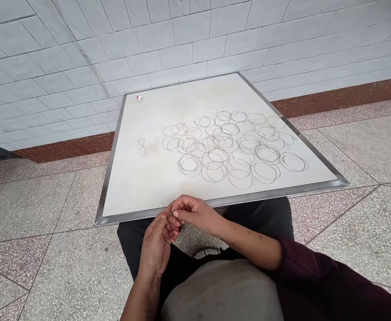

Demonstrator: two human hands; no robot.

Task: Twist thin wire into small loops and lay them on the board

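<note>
In the head view, the left hand [156, 243] and right hand [200, 216] are both pinched on a thin looped wire [174, 224] at the near edge of the desk [132, 178], toward its near-left corner — probably because so fine a wire needs two grips. Loose rings [228, 136] overlap from mid-desk toward the right edge; a figure-eight wire [142, 146] lies near the left edge — room remains between.

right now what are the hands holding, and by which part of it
A thin looped wire, pinched near its middle by the left hand and right hand.
</note>
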